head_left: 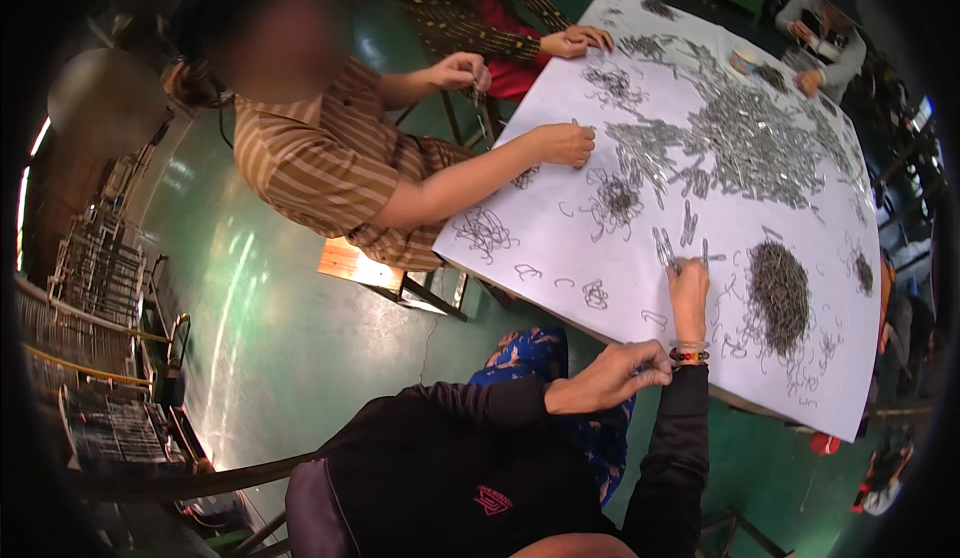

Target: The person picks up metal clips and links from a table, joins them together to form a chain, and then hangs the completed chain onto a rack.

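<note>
My right hand (688,292), with a bangle and a beaded bracelet at the wrist, reaches over the white-covered table (560,228). Its fingers are drawn together on a slim silver metal piece (664,246) close to the table edge. Another such piece (708,256) lies just beside the fingertips. My left hand (610,376) is held in front of the table edge, near my right wrist. Its thumb and fingers are pinched together; whatever they hold is too small to make out. Right of my right hand lies a dense heap of dark bent wire hooks (778,296).
A large spread of silver metal pieces (750,138) covers the table's middle. Smaller clusters of wire hooks (615,200) lie around it. On the left, a co-worker in a striped shirt (320,173) handles pieces; others work at the far side. A wooden stool (360,263) stands by the table.
</note>
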Tool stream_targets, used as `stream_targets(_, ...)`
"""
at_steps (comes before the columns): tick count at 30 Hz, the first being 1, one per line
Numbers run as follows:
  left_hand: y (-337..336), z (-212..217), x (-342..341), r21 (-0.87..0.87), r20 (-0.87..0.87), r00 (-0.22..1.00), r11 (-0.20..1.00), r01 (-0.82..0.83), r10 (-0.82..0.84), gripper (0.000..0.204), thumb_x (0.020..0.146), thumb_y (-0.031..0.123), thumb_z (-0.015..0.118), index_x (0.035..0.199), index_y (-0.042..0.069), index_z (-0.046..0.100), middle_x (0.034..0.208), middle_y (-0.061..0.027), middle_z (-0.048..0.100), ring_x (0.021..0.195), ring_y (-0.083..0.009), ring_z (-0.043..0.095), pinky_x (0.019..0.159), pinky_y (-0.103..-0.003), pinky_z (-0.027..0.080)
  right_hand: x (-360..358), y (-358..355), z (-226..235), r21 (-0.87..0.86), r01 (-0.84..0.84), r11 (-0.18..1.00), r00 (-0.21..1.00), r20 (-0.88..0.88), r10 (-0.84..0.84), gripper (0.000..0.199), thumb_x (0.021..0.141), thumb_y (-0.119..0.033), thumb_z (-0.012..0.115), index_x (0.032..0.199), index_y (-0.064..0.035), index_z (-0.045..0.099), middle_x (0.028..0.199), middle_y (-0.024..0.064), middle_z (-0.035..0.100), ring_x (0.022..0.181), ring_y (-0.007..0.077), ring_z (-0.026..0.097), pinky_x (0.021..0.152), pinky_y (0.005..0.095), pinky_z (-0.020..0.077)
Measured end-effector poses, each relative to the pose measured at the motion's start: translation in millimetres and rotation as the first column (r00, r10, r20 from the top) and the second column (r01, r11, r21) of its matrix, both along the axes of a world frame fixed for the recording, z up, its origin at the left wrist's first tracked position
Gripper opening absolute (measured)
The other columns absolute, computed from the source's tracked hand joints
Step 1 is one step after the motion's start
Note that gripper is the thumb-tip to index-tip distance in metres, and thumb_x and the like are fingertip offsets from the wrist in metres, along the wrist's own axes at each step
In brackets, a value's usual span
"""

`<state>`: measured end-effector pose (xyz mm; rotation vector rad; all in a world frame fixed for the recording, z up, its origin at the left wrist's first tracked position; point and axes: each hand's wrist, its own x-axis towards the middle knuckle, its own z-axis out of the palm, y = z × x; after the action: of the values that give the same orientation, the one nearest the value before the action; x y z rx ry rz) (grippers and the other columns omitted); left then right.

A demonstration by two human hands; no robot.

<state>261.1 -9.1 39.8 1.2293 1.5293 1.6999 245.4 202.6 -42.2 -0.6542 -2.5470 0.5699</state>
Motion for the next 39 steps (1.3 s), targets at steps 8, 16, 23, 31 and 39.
stream_targets(8, 2, -5, -11, 0.004, -0.034, 0.998, 0.999, -0.047, 0.047, 0.012, 0.085, 0.008, 0.062, 0.092, 0.000, 0.055, 0.081, -0.0086, 0.065, 0.075, -0.0168, 0.064, 0.066, -0.028, 0.049, 22, -7, 31, -0.642, 0.066, 0.764, 0.979, -0.105, -0.174, 0.015, 0.074, -0.001, 0.064, 0.085, 0.0091, 0.063, 0.069, 0.0178, 0.064, 0.062, 0.0244, 0.063, 0.057, 0.0343, 0.0500)
stream_targets(16, 16, -2, -10, -0.071, -0.034, 0.999, 0.997, -0.024, 0.021, 0.014, 0.084, 0.009, 0.063, 0.091, -0.001, 0.056, 0.082, -0.0079, 0.065, 0.083, -0.0157, 0.065, 0.069, -0.029, 0.053, 121, -85, 102, -0.852, -0.327, 0.408, 0.787, -0.485, -0.382, 0.013, 0.077, 0.004, 0.066, 0.090, 0.0069, 0.062, 0.076, 0.0108, 0.064, 0.064, 0.0134, 0.059, 0.058, 0.0234, 0.0454)
stream_targets(23, 10, -4, -14, -0.096, -0.204, 0.979, 0.995, -0.018, -0.002, 0.019, 0.083, 0.010, 0.065, 0.096, 0.000, 0.056, 0.090, -0.0109, 0.065, 0.087, -0.0203, 0.066, 0.068, -0.029, 0.051, 115, -103, 104, -0.820, -0.294, 0.491, 0.723, -0.527, -0.446, 0.013, 0.077, 0.006, 0.066, 0.089, 0.0071, 0.061, 0.075, 0.0094, 0.063, 0.062, 0.0115, 0.056, 0.056, 0.0218, 0.0431)
stream_targets(31, 67, -56, -119, -0.115, -0.674, 0.666, 0.845, -0.523, 0.321, 0.028, 0.079, 0.028, 0.065, 0.074, 0.001, 0.065, 0.074, -0.0169, 0.062, 0.077, -0.0310, 0.059, 0.066, -0.039, 0.047, 131, -106, 101, -0.827, -0.104, 0.553, 0.789, -0.407, -0.461, 0.009, 0.075, 0.005, 0.069, 0.082, 0.0049, 0.063, 0.070, 0.0022, 0.059, 0.060, 0.0064, 0.051, 0.056, 0.0187, 0.0409)
stream_targets(39, 117, -97, -161, -0.235, -0.949, 0.315, 0.694, -0.680, -0.013, 0.013, 0.073, 0.008, 0.059, 0.082, 0.003, 0.066, 0.092, -0.0138, 0.060, 0.093, -0.0298, 0.055, 0.078, -0.046, 0.044, 133, -108, 91, -0.836, -0.102, 0.539, 0.809, -0.385, -0.443, 0.012, 0.072, 0.003, 0.072, 0.081, 0.0048, 0.065, 0.070, -0.0016, 0.057, 0.063, 0.0024, 0.046, 0.056, 0.0164, 0.0379)
